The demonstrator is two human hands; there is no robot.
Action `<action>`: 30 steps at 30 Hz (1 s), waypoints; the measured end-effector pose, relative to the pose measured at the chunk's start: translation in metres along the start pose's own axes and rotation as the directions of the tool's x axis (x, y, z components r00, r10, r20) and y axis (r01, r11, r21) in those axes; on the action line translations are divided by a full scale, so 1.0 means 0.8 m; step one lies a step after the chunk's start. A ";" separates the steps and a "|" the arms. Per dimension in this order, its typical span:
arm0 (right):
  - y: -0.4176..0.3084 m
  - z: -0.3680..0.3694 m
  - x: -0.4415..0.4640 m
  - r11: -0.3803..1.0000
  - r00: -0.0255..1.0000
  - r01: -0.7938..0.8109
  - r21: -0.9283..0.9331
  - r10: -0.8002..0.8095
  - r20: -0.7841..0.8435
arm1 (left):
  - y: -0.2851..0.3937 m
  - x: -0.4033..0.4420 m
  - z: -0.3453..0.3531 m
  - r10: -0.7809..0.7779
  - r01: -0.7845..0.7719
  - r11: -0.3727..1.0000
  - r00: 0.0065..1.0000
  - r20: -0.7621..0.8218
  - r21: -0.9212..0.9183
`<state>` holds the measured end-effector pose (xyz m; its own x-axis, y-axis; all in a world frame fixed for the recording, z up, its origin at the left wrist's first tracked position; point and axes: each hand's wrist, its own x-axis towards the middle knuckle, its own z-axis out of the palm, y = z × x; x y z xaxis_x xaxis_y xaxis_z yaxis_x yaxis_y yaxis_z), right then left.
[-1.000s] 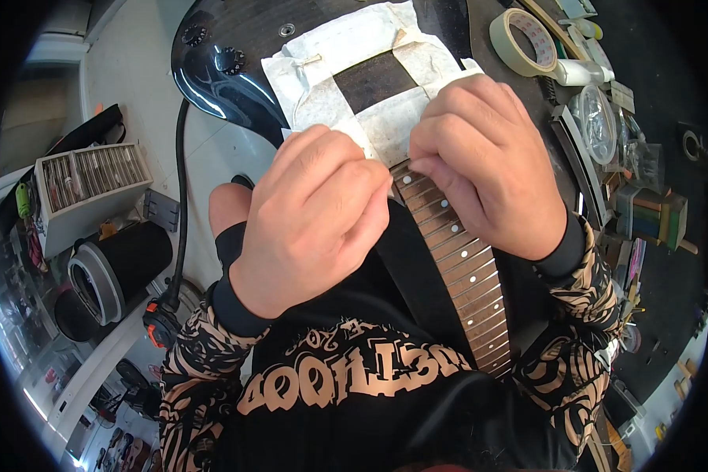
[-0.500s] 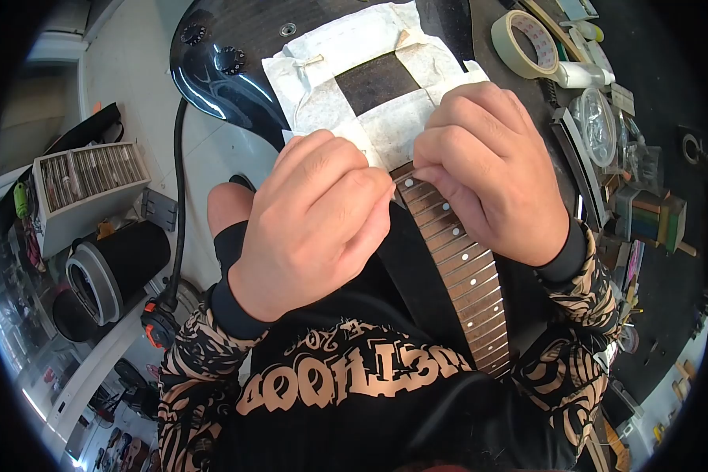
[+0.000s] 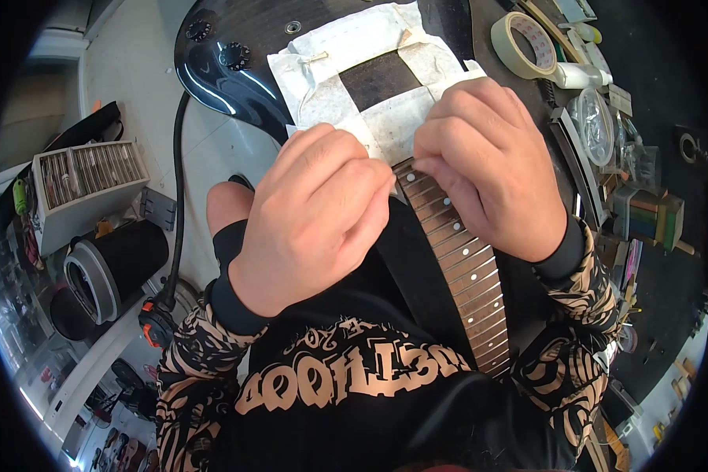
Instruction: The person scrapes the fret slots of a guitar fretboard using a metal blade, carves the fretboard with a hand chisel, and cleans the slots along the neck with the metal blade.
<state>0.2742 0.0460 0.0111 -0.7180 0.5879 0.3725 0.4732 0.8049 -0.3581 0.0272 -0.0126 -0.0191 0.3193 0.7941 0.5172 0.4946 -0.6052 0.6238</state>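
A dark electric guitar body [image 3: 240,88] lies in front of me, its neck running toward my lap. White masking tape [image 3: 346,39] frames a dark rectangular patch of the body just beyond the end of the fretboard [image 3: 468,271]. My left hand [image 3: 315,216] is closed in a pinch at the tape's near left edge, beside the last frets. Across the fretboard end, my right hand [image 3: 495,165] also pinches at the near right edge of the tape. Curled fingers hide most of what both fingertips grip.
To the right, a roll of masking tape [image 3: 525,45] lies among bottles and tools on a dark bench. A sanding block-like wooden piece [image 3: 659,220] sits farther right. At left are a box of packed sleeves [image 3: 93,177], a black cylindrical container [image 3: 130,263] and a hanging black cable [image 3: 178,189].
The guitar body has shifted slightly to the right in view. Both hands have moved up a little, keeping their pinched shape at the tape's near edge.
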 end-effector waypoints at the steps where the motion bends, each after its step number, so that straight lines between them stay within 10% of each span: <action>1: -0.001 0.001 0.000 1.000 1.000 -0.013 -0.017 0.013 -0.001 | 0.000 0.000 0.001 -0.001 0.001 1.000 1.000 -0.012 -0.002; 30: -0.002 0.002 0.004 0.999 0.999 -0.039 0.038 0.038 0.009 | 0.001 -0.003 0.000 -0.018 0.019 1.000 0.999 -0.051 0.016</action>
<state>0.2706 0.0468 0.0117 -0.7040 0.6176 0.3505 0.4808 0.7778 -0.4047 0.0263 -0.0150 -0.0200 0.2686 0.8007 0.5355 0.5132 -0.5894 0.6239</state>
